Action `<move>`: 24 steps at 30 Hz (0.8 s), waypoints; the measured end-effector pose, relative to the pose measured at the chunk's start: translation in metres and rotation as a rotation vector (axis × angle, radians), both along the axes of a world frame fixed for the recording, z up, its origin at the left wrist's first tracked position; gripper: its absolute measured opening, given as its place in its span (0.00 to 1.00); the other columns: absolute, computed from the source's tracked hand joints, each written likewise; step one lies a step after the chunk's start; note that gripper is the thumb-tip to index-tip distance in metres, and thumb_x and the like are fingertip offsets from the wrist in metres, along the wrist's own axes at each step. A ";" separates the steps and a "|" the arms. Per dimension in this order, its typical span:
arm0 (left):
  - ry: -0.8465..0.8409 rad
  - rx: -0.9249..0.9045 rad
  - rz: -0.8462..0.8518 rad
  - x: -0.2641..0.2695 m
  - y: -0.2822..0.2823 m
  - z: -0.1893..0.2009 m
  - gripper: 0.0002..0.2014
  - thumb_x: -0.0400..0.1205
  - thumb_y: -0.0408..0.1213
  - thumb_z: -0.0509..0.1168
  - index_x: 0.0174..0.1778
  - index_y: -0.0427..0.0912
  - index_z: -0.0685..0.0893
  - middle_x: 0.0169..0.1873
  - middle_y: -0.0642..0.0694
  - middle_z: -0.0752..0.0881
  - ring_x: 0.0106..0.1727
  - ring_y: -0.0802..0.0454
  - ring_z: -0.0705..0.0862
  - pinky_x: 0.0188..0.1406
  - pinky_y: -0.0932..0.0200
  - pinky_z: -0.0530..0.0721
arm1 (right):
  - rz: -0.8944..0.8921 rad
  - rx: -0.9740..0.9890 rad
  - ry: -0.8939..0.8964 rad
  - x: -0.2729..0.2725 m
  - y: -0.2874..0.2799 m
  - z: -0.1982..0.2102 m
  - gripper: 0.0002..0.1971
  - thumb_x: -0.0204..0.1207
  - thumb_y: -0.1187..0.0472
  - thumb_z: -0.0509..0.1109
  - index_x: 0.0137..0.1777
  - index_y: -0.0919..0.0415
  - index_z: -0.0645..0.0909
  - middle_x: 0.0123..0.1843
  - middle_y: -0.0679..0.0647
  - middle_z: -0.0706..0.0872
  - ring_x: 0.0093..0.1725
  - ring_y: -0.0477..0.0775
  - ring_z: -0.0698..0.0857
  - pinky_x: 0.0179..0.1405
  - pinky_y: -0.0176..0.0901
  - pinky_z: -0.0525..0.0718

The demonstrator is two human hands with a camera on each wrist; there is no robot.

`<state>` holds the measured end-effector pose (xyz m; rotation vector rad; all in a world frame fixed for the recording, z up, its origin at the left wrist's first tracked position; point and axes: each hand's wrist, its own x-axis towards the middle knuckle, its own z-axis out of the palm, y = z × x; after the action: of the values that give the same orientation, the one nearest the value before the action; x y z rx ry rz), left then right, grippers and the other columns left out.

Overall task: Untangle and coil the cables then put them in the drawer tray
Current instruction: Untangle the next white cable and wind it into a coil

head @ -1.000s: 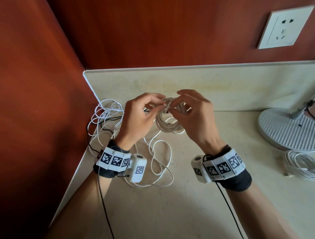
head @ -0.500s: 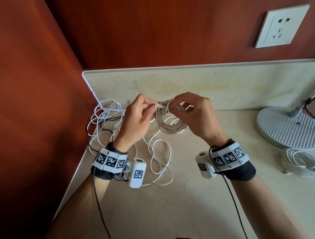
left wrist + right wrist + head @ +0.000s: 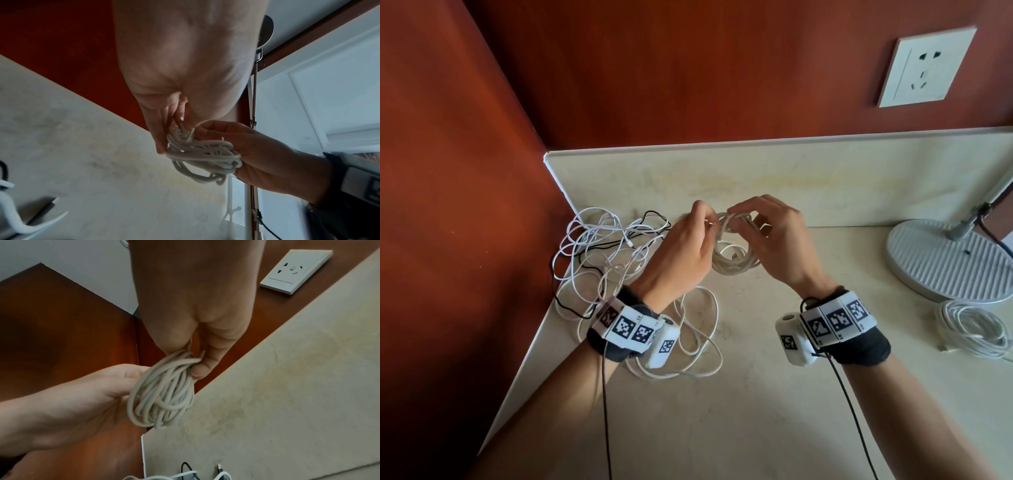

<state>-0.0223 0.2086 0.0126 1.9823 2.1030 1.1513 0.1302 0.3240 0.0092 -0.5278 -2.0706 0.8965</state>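
An off-white cable coil (image 3: 736, 263) hangs just above the beige counter (image 3: 756, 394), held between both hands. My right hand (image 3: 743, 214) pinches the top of the coil (image 3: 164, 394) with thumb and fingers (image 3: 197, 371). My left hand (image 3: 705, 221) pinches the cable's end at the top of the coil (image 3: 205, 154), fingers curled round it. A tangle of white and black cables (image 3: 602, 246) lies in the left corner, with loops trailing under my left wrist. No drawer tray is in view.
A second coiled white cable (image 3: 972, 329) lies at the right beside a round grey lamp base (image 3: 948, 260). A wall socket (image 3: 924, 66) sits above the backsplash. A red-brown wall panel (image 3: 465, 205) bounds the counter on the left.
My left hand has brought the pinched cable end in against the top of the coil. The right hand keeps its hold on the coil.
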 end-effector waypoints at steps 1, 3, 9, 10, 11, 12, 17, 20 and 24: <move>0.010 0.025 0.011 0.003 0.001 0.001 0.03 0.91 0.32 0.58 0.58 0.37 0.74 0.53 0.43 0.85 0.51 0.45 0.84 0.48 0.43 0.82 | -0.003 -0.010 0.000 0.002 0.000 0.001 0.06 0.81 0.62 0.78 0.56 0.56 0.91 0.49 0.48 0.89 0.36 0.48 0.84 0.37 0.36 0.81; 0.052 0.108 0.029 0.010 0.002 0.004 0.04 0.91 0.32 0.59 0.58 0.35 0.75 0.58 0.42 0.82 0.57 0.45 0.82 0.52 0.43 0.82 | 0.002 -0.026 -0.003 0.005 -0.001 0.004 0.04 0.82 0.60 0.78 0.55 0.56 0.90 0.48 0.46 0.88 0.37 0.49 0.84 0.37 0.35 0.80; 0.182 0.242 0.091 0.032 0.005 0.015 0.08 0.88 0.32 0.53 0.51 0.35 0.77 0.51 0.41 0.78 0.51 0.44 0.78 0.44 0.47 0.79 | 0.047 -0.063 0.004 0.018 -0.015 0.013 0.13 0.81 0.46 0.77 0.51 0.56 0.87 0.38 0.42 0.86 0.30 0.47 0.79 0.30 0.31 0.72; 0.163 0.246 0.078 0.034 0.005 0.014 0.08 0.88 0.33 0.53 0.51 0.35 0.76 0.49 0.42 0.78 0.49 0.45 0.78 0.42 0.46 0.80 | 0.040 -0.099 0.010 0.020 -0.016 0.014 0.13 0.81 0.46 0.77 0.51 0.56 0.86 0.35 0.40 0.85 0.28 0.45 0.76 0.29 0.31 0.70; 0.129 0.247 0.061 0.036 0.004 0.013 0.08 0.89 0.33 0.53 0.52 0.36 0.76 0.48 0.44 0.79 0.46 0.46 0.79 0.40 0.45 0.80 | 0.033 -0.130 0.016 0.023 -0.017 0.014 0.14 0.81 0.45 0.77 0.52 0.56 0.86 0.34 0.39 0.84 0.27 0.44 0.75 0.28 0.32 0.71; 0.082 0.245 0.045 0.037 0.004 0.012 0.06 0.90 0.33 0.53 0.53 0.36 0.75 0.47 0.45 0.81 0.44 0.46 0.81 0.38 0.44 0.81 | 0.030 -0.148 0.018 0.024 -0.018 0.014 0.14 0.82 0.45 0.76 0.53 0.55 0.84 0.35 0.39 0.85 0.28 0.43 0.77 0.29 0.33 0.72; -0.171 0.253 0.012 0.050 0.006 0.014 0.04 0.93 0.33 0.57 0.55 0.37 0.74 0.38 0.45 0.87 0.34 0.54 0.84 0.31 0.58 0.78 | 0.123 -0.205 -0.021 0.028 -0.024 0.003 0.14 0.91 0.45 0.61 0.64 0.54 0.78 0.46 0.50 0.91 0.38 0.51 0.87 0.40 0.50 0.85; -0.230 0.269 0.006 0.057 0.010 0.014 0.05 0.93 0.33 0.58 0.54 0.35 0.76 0.33 0.47 0.82 0.30 0.52 0.80 0.28 0.60 0.74 | 0.167 -0.334 0.035 0.035 -0.027 0.001 0.13 0.94 0.53 0.58 0.68 0.60 0.77 0.49 0.54 0.91 0.44 0.52 0.91 0.46 0.45 0.89; -0.447 0.183 -0.081 0.064 0.019 0.007 0.06 0.94 0.34 0.57 0.54 0.37 0.75 0.28 0.51 0.81 0.27 0.54 0.78 0.29 0.60 0.74 | 0.130 -0.542 0.016 0.047 -0.029 0.004 0.11 0.94 0.55 0.58 0.65 0.61 0.77 0.53 0.60 0.92 0.46 0.61 0.95 0.41 0.45 0.89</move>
<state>0.0414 0.2273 0.0200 1.6486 1.7315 1.6366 0.1767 0.2950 0.0129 -0.6662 -1.8529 1.5485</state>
